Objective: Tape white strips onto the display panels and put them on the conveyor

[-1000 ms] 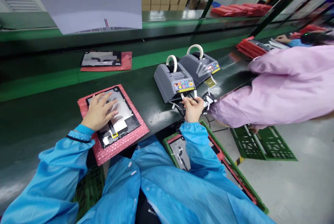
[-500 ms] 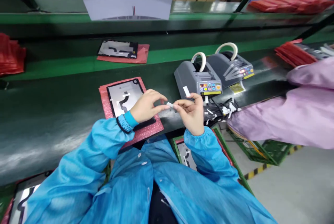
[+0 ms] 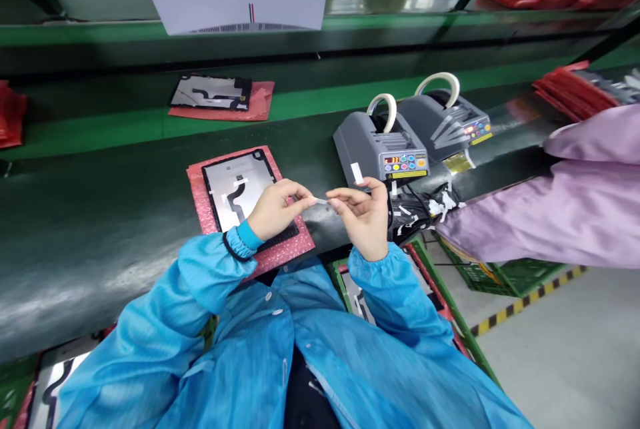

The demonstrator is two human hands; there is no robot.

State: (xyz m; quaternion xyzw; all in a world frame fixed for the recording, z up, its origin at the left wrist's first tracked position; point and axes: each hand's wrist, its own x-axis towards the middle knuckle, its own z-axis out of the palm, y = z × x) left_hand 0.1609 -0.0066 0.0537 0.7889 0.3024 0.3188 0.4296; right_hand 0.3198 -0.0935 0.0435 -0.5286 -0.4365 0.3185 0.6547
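My left hand and my right hand meet above the belt's near edge, both pinching a short strip of white tape between fingertips. Just left of them a dark tablet back panel with a white sheet and black flex cable lies on a pink bubble-wrap mat. To the right stands a grey tape dispenser with a cut strip hanging at its front.
A second tape dispenser stands behind the first. Another panel on a pink mat lies farther back on the green belt. A co-worker's pink sleeve reaches in at right. Red trays are stacked at far right.
My left hand has left the panel and come right; my right hand has drawn back from the dispenser with a tape strip. Both hands now pinch the strip.
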